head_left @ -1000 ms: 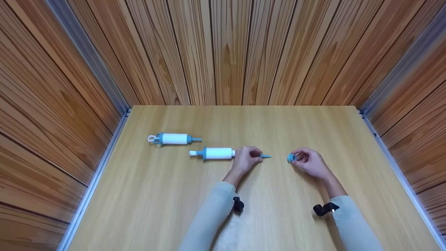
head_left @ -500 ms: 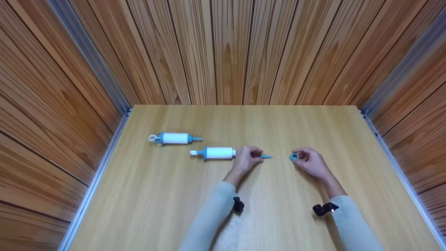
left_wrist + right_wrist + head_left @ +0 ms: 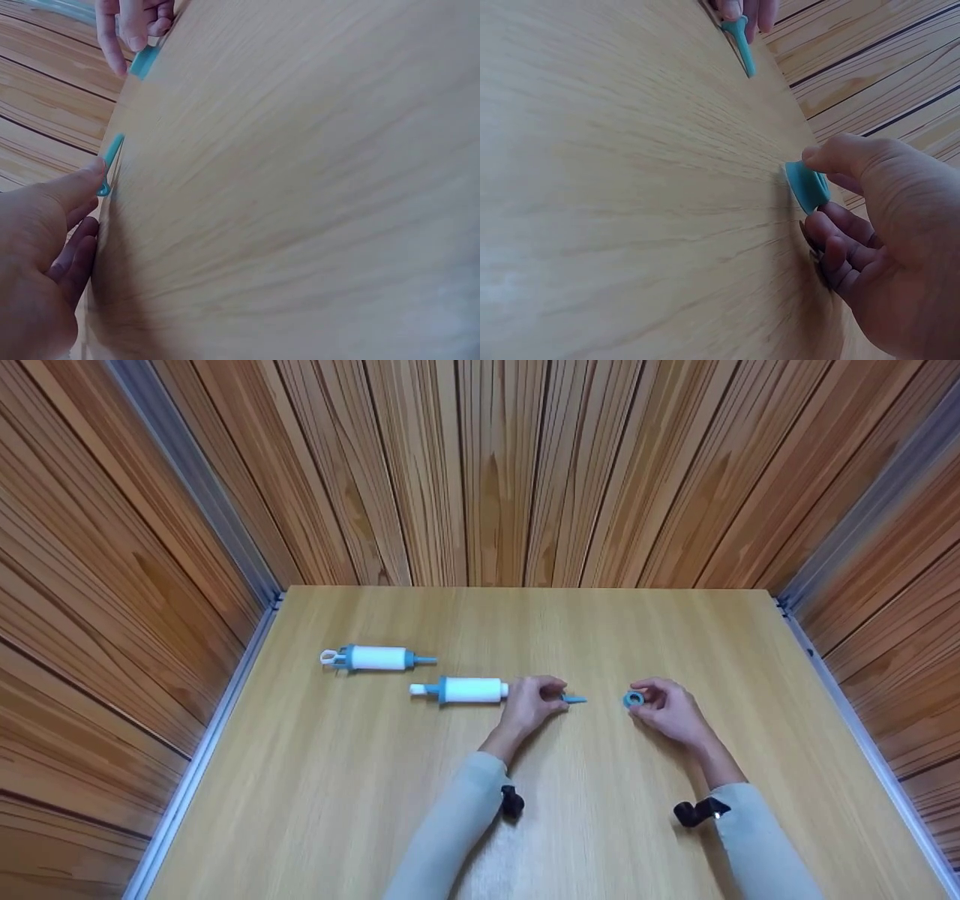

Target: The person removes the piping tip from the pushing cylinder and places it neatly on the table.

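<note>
I've got the blue nozzle [image 3: 575,699] pinched in my left grip [image 3: 531,705]; my right grip [image 3: 670,709] pinches the blue ring [image 3: 805,186], apart from it.

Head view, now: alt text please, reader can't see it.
A person's left hand holds a small blue nozzle and their right hand a blue ring, apart over a wooden table. To their left lie a white-and-blue tube and, farther back, a similar complete-looking syringe.
</note>
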A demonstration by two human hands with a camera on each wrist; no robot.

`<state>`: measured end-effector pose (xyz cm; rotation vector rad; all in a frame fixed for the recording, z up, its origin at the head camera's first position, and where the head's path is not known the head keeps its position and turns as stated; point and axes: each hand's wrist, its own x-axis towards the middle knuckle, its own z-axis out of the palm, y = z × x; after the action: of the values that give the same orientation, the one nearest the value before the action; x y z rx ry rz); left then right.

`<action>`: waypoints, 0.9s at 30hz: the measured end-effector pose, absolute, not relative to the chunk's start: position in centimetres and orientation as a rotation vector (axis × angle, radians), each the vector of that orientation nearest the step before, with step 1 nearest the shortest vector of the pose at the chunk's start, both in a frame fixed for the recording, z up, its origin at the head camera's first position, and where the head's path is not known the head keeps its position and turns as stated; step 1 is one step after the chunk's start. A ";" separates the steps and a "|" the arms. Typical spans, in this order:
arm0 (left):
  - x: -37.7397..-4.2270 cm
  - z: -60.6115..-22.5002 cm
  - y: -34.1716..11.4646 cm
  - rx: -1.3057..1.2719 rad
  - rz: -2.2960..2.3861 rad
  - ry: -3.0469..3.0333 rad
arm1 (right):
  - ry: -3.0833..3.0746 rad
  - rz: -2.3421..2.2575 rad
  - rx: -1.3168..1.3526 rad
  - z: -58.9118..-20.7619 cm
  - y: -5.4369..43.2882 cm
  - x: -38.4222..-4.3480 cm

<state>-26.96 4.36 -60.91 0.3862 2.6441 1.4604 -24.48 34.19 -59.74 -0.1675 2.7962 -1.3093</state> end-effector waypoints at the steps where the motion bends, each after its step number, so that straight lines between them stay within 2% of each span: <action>1: -27.0 -60.9 4.3 0.390 1.461 2.643 | 2.795 -1.311 -0.168 -59.7 34.2 -24.5; 27: -27.3 -58.8 2.9 0.398 1.531 2.623 | 2.833 -1.260 -0.230 -57.0 33.9 -25.0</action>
<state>-27.33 2.93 -58.79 0.3981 2.6228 1.5315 -24.97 33.89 -57.01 -0.2297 2.8330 -1.2599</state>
